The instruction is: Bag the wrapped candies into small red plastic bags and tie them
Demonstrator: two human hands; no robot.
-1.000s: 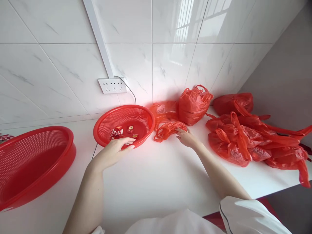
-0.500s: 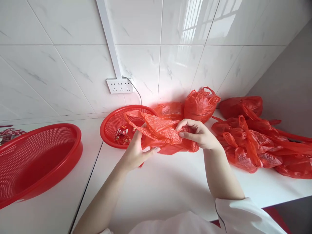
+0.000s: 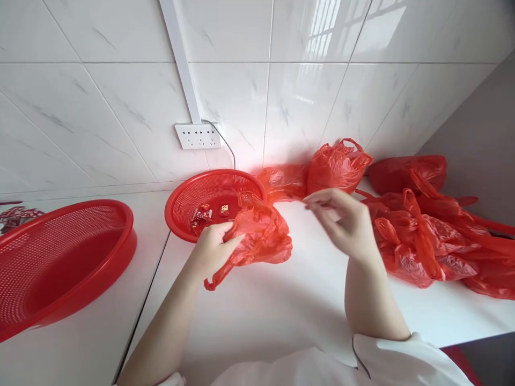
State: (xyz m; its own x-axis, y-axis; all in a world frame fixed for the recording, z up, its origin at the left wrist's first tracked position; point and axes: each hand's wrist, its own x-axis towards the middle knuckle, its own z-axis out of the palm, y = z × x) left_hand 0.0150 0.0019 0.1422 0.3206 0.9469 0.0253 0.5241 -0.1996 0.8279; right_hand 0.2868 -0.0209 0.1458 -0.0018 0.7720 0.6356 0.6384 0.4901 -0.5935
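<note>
My left hand (image 3: 211, 251) is closed on a crumpled red plastic bag (image 3: 261, 236), which hangs just above the white counter in front of a small red mesh basket (image 3: 189, 203). Several small wrapped candies (image 3: 205, 214) lie in that basket. My right hand (image 3: 344, 220) hovers to the right of the bag, apart from it, fingers loosely curled and blurred by motion, with nothing visible in them.
A large red mesh basket (image 3: 60, 257) sits at the left. Filled and knotted red plastic bags (image 3: 418, 236) are piled at the right, with another bag (image 3: 340, 163) and a flat one (image 3: 281, 182) against the tiled wall. A wall socket (image 3: 198, 136) is above the small basket.
My right hand picked the bag up from beside the small basket, both hands held it, and now the right has let go while the left keeps it.
</note>
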